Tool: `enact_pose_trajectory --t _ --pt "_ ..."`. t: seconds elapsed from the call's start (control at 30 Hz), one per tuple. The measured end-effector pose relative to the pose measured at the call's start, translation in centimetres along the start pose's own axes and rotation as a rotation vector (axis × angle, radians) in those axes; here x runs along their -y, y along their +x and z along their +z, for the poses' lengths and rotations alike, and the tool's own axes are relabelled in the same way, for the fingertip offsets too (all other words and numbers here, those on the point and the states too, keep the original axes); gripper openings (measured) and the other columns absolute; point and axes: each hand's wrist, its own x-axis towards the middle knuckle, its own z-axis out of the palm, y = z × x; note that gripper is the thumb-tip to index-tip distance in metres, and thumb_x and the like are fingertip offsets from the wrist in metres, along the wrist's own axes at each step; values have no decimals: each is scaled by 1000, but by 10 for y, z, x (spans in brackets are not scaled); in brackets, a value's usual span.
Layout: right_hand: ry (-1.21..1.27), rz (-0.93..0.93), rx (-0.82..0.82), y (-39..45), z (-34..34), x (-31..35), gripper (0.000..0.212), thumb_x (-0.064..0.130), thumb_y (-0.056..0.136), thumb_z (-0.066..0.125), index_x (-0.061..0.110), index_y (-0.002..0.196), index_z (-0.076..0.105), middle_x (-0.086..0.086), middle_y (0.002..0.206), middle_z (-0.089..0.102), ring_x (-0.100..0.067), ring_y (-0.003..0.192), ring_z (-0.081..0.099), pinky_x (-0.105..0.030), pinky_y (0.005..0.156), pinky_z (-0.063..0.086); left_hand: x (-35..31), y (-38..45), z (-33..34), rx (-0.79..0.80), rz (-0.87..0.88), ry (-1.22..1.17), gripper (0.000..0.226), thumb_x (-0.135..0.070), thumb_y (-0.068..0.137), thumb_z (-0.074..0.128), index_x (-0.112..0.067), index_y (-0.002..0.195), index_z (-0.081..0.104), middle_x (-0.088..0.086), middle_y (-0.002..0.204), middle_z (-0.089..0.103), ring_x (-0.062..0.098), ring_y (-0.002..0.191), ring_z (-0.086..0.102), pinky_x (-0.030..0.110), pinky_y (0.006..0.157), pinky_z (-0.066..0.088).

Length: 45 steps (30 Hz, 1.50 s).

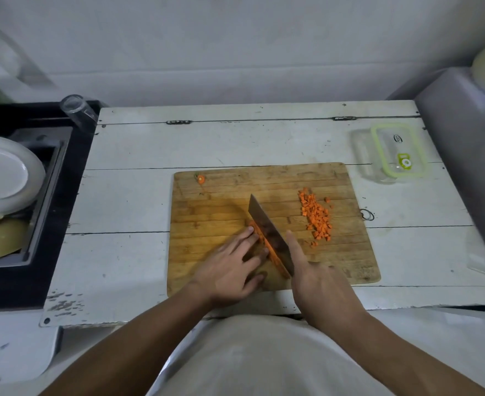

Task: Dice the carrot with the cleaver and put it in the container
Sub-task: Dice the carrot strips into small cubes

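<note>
On the wooden cutting board point(212, 210) my right hand point(318, 284) grips the cleaver point(267, 230), index finger stretched along the blade. The blade stands edge-down on a row of carrot strips point(259, 234). My left hand point(229, 267) lies flat beside the blade, fingertips pressing on those strips. A heap of diced carrot point(317, 218) sits on the board's right half. A cut carrot end point(201, 179) lies at the board's far left corner. The clear container with a green-rimmed lid point(392, 151) stands on the table beyond the board's far right corner.
The white wooden table point(127, 195) carries the board. A black sink point(47, 178) with a white plate point(4, 175) and other dishes lies left. A glass point(77, 108) lies at the sink's far corner. A grey covered object point(464, 144) stands at right.
</note>
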Motion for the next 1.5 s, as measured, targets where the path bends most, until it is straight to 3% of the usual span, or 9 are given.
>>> enact_pose_trajectory --t 0.1,0.3,0.57,0.73,0.87,0.97,1.07,1.17,1.5 --pt "7 11 33 3 -12 8 99 3 91 41 28 149 -37 2 65 42 -16 52 40 -31 51 32 1 -1 1 -15 1 -18 68 -65 101 20 -32 160 26 8 171 4 21 157 -13 50 127 16" --pt "-8 15 47 10 -20 14 90 7 97 37 29 152 -32 -4 77 46 -25 65 48 -35 62 39 3 -1 5 -108 56 -10 64 -60 102 30 -26 154 41 9 169 20 26 158 3 50 125 24" --pt "-122 -29 8 18 -24 21 87 11 101 36 25 151 -34 -3 81 46 -21 67 46 -32 58 39 5 -1 8 -118 73 16 62 -61 103 29 -28 156 39 6 170 18 26 159 0 46 126 15" --pt "-102 -13 12 11 1 17 95 5 94 37 24 147 -40 -1 74 53 -19 61 53 -31 58 42 5 1 6 -110 76 11 62 -59 103 28 -26 152 45 9 168 23 28 158 4 51 123 26" --pt "-65 50 44 9 9 13 99 3 92 39 26 147 -40 3 60 38 -13 49 37 -30 57 36 3 1 4 -121 82 52 62 -58 102 30 -22 151 46 11 165 29 29 158 7 51 125 23" --pt "-66 76 31 8 14 9 104 1 86 44 25 151 -34 6 51 28 -9 41 28 -26 44 21 1 0 0 -129 82 63 61 -57 102 31 -23 150 47 11 165 30 29 158 7 49 126 19" --pt "-76 59 19 8 17 8 104 1 87 42 25 147 -39 4 54 39 -10 43 34 -26 48 29 0 0 -2 -126 84 66 61 -57 103 31 -22 149 48 12 164 31 30 158 8 51 126 22" --pt "-83 31 -1 5 20 11 105 1 87 42 24 146 -42 0 62 52 -13 45 39 -30 52 37 -1 -3 0 -140 82 81 60 -57 103 32 -24 149 48 12 164 30 30 157 8 47 126 14" --pt "-6 40 42 6 23 14 109 1 86 43 27 142 -46 1 64 51 -12 45 37 -30 55 36 4 -2 3 -171 96 63 55 -58 101 39 -26 142 55 11 163 31 30 157 11 44 124 9"
